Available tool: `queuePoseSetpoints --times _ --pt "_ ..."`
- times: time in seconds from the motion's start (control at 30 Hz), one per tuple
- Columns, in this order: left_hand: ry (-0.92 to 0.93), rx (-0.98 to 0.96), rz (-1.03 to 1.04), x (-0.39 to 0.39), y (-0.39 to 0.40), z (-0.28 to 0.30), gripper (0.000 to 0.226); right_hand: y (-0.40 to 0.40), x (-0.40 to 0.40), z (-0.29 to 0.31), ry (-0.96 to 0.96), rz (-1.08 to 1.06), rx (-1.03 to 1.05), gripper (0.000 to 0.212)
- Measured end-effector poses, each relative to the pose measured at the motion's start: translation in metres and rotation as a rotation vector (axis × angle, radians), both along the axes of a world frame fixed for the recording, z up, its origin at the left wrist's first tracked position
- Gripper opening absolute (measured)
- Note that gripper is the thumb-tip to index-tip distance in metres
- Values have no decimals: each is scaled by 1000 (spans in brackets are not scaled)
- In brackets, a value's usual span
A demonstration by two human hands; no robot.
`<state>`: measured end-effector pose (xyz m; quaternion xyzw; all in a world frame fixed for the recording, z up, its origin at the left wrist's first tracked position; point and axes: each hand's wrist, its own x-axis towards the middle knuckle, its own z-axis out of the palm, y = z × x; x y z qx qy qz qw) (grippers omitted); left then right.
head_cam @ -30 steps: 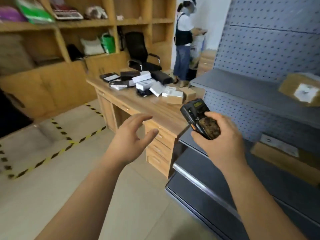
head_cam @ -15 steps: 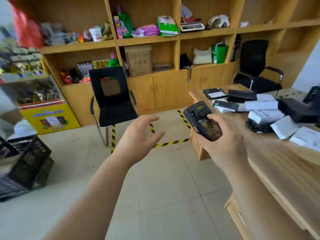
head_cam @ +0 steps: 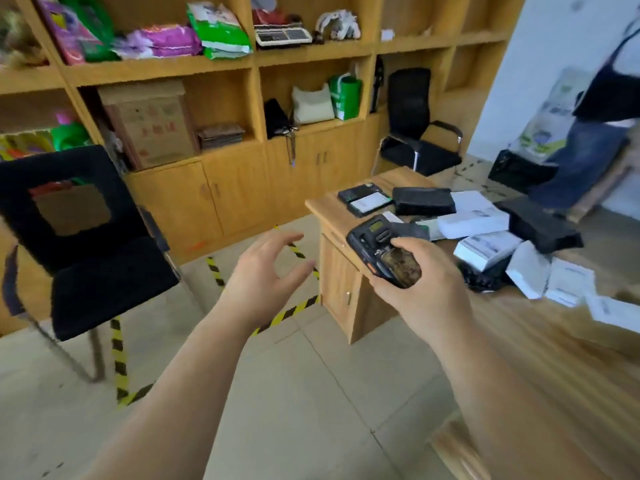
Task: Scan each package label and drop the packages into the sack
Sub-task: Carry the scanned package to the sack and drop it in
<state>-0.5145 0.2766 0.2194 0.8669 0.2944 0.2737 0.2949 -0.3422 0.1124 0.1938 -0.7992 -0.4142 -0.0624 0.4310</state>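
Right hand (head_cam: pixel 420 292) gripping handheld scanner (head_cam: pixel 382 252), thumb on its keypad, in front of the wooden desk's (head_cam: pixel 540 341) near-left corner. Left hand (head_cam: pixel 266 277) empty, fingers loosely spread, apart over the floor. Black and white packages (head_cam: pixel 472 218) heaped toward the desk's far end.

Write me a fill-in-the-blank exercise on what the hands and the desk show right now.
1. The right hand grips a handheld ____.
2. The left hand holds ____, its fingers loosely spread in the air.
3. The black and white packages lie on the wooden ____.
4. The chair on the left of the view is ____ in colour.

Missing words: scanner; nothing; desk; black
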Motion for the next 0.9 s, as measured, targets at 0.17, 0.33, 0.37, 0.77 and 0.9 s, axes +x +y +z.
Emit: queuePoseSetpoints --times 0.17,0.33,0.37,0.77,0.9 --pt "-28 -42 -289 131 53 3 40 1 69 2 117 -348 1 56" --pt "6 -41 -539 244 63 -19 36 -31 133 -6 134 -611 -52 58" --pt "22 -48 -575 265 65 -23 36 -34 147 -10 138 -651 -40 58" --pt "118 -35 -676 495 117 -59 38 11 336 -49 214 -736 -48 57" --pt "176 -32 -671 539 159 -79 35 55 380 -61 258 -729 -63 56"
